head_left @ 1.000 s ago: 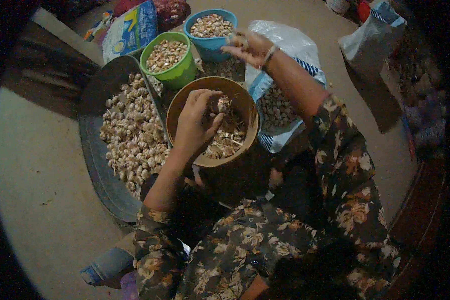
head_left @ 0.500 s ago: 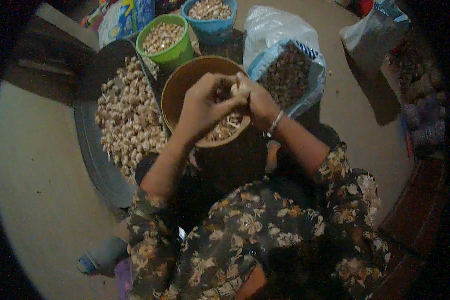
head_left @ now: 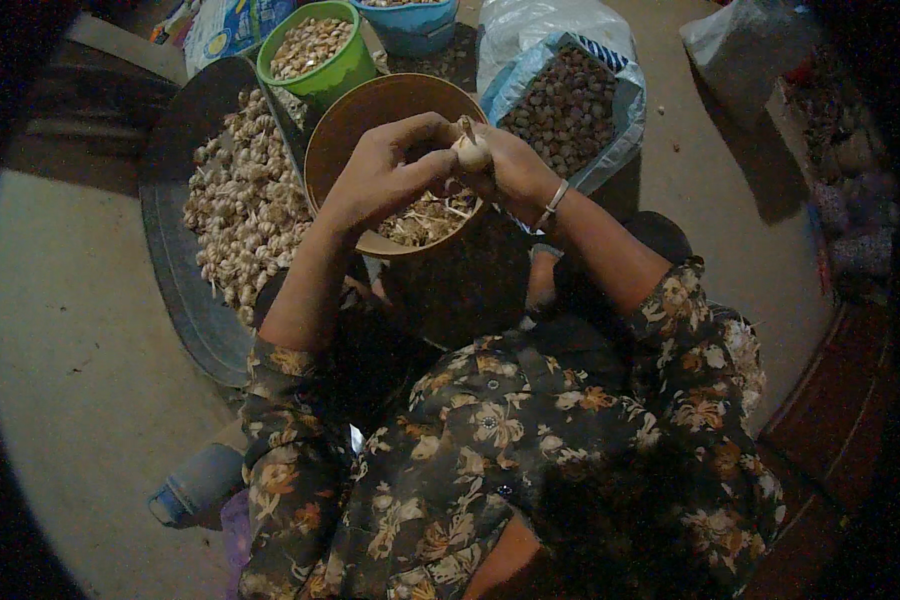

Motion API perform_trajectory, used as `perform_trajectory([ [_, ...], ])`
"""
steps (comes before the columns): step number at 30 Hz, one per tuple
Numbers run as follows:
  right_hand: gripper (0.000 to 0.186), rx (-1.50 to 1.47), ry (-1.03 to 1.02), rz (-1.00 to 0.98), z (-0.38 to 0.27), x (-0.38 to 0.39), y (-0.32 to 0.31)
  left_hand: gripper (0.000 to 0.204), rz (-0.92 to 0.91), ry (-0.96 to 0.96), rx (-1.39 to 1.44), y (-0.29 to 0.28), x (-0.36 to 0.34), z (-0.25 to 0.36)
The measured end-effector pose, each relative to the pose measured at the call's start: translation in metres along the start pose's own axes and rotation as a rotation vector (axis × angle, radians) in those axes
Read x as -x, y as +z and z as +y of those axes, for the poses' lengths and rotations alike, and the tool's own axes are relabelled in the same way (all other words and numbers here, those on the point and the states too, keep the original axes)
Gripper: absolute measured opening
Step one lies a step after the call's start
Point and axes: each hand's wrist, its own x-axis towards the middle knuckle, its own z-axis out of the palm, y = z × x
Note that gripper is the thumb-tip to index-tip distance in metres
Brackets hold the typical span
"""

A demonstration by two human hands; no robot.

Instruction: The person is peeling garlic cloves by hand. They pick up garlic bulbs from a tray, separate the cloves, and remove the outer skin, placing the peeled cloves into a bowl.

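A pale garlic bulb (head_left: 472, 152), its stem pointing up, is held between my two hands above a wide tan bowl (head_left: 342, 118). My left hand (head_left: 385, 172) has its fingers and thumb curled against the bulb's left side. From the right, my right hand (head_left: 515, 168) grips the bulb, with a bracelet on its wrist. Dry stalks and skins (head_left: 425, 222) lie in the bottom of the bowl. Some of my fingertips are hidden behind the bulb.
To the left, a large dark tray (head_left: 175, 265) holds many garlic bulbs (head_left: 245, 215). Beyond the bowl stand a green bucket (head_left: 348, 75) of cloves and a blue tub (head_left: 415, 32). A blue-white sack (head_left: 625, 125) of brownish pieces is at the right. A bluish bottle-like object (head_left: 202, 482) lies at lower left.
The surroundings and my hands sit slightly higher in the picture. The bulb has turned so its stem and round side show more plainly between my fingers.
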Motion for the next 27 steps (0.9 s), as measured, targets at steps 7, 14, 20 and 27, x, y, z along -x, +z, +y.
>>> perform_trajectory([
  [7, 0.041, 0.150, -0.176, 0.073, -0.018, 0.003, 0.017, 0.031, 0.107, -0.104, -0.064, 0.004, -0.001, 0.005],
  [14, 0.038, 0.311, -0.384, 0.157, -0.030, -0.004, 0.016, 0.017, 0.244, -0.242, 0.338, 0.003, -0.008, -0.014],
  [20, 0.037, 0.399, -0.356, 0.244, -0.035, 0.002, 0.021, 0.029, 0.248, 0.113, -0.183, 0.021, -0.006, -0.017],
  [27, 0.035, 0.411, -0.425, 0.263, -0.037, 0.006, 0.022, 0.029, 0.286, -0.014, 0.046, 0.025, -0.013, -0.037],
])
